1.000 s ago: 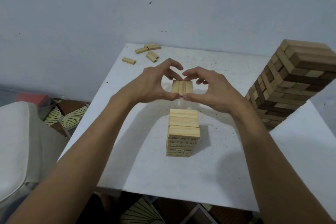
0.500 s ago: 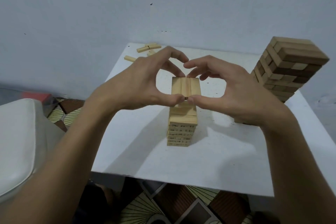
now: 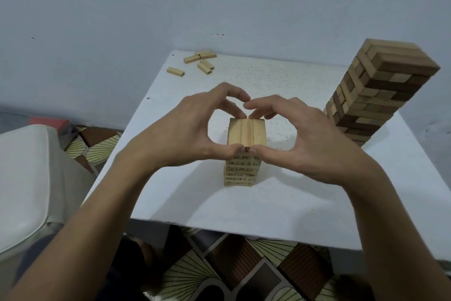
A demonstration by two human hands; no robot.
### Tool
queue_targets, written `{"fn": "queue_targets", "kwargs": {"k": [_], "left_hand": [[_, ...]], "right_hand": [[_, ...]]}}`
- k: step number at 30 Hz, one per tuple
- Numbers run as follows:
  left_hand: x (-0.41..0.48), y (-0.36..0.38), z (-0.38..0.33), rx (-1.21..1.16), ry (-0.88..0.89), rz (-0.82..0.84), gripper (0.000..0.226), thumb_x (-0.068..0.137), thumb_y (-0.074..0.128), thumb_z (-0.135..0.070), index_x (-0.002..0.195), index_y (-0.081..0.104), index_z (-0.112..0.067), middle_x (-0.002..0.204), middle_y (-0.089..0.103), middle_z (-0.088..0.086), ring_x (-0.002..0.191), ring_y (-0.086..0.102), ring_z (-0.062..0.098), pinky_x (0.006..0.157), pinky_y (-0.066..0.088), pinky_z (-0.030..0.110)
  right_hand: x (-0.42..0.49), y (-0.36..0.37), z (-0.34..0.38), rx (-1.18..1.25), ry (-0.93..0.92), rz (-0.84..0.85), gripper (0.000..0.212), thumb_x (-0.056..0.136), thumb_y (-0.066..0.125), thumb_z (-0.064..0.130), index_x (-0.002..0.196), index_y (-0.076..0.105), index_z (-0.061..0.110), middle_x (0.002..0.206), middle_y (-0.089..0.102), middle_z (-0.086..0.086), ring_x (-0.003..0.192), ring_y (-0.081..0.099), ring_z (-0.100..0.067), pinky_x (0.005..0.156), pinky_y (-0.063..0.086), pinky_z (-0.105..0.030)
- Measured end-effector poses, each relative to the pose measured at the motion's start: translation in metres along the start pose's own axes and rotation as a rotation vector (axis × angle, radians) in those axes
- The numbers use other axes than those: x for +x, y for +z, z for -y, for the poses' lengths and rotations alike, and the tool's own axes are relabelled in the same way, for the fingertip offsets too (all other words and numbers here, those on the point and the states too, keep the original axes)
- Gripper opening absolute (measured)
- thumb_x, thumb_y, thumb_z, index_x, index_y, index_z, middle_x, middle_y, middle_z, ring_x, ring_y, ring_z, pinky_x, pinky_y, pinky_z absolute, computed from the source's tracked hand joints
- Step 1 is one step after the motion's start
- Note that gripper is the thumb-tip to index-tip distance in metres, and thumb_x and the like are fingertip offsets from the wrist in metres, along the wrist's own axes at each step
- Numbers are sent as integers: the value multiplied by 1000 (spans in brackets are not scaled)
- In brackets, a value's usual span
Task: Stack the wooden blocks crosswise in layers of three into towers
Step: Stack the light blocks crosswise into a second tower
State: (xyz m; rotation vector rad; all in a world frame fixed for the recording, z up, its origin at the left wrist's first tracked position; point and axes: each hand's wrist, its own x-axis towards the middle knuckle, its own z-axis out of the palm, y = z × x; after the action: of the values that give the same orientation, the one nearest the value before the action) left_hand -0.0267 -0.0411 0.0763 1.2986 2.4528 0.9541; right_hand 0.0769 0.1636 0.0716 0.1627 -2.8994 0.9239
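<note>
Pale-wood three-block layer (image 3: 247,134) sits on top of the short tower (image 3: 241,171). Left hand (image 3: 185,134) and right hand (image 3: 314,144) both pinch it, thumbs at the near end, fingertips at the far end. Tall tower (image 3: 380,95) stands right of the short tower; loose blocks (image 3: 195,62) lie well behind it, leftward.

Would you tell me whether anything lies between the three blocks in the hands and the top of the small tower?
Nothing visible does. The three-block layer, pinched by the left hand and right hand, is directly over the small tower; loose blocks and the tall tower stand well aside.
</note>
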Motion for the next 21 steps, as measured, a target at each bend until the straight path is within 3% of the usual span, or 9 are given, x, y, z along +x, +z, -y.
{"fn": "queue_targets", "kwargs": {"k": [6,10,13,21], "left_hand": [[0,1,4,23,-7,19,71,68,69,-60,131,40,-44,121,63,-24,123,50,-1,98,36,18],[-1,2,5,9,8,13,79,68,72,-64,136,38,-43,126,61,-26,124,47,-9,96,33,6],[-3,5,7,-13,10,13,84,68,80,-57,139,38,-41,130,60,-24,129,45,-9,100,33,10],[-3,8,14,-20,-11,-5,80,70,82,-52,137,39,-44,127,62,-25,128,48,-3,97,32,10]], "right_hand": [[0,3,-1,8,2,15,59,79,67,50,134,45,49,118,54,31,119,45,-1,94,35,-17],[0,6,-5,14,-12,19,59,81,68,53,134,42,51,125,51,30,122,43,0,95,33,-17],[-2,8,-9,9,-19,9,65,80,66,58,137,37,54,134,46,30,123,41,3,98,31,-17],[-6,9,-16,68,10,2,67,78,66,54,139,39,51,131,53,26,125,47,1,105,42,-38]]}}
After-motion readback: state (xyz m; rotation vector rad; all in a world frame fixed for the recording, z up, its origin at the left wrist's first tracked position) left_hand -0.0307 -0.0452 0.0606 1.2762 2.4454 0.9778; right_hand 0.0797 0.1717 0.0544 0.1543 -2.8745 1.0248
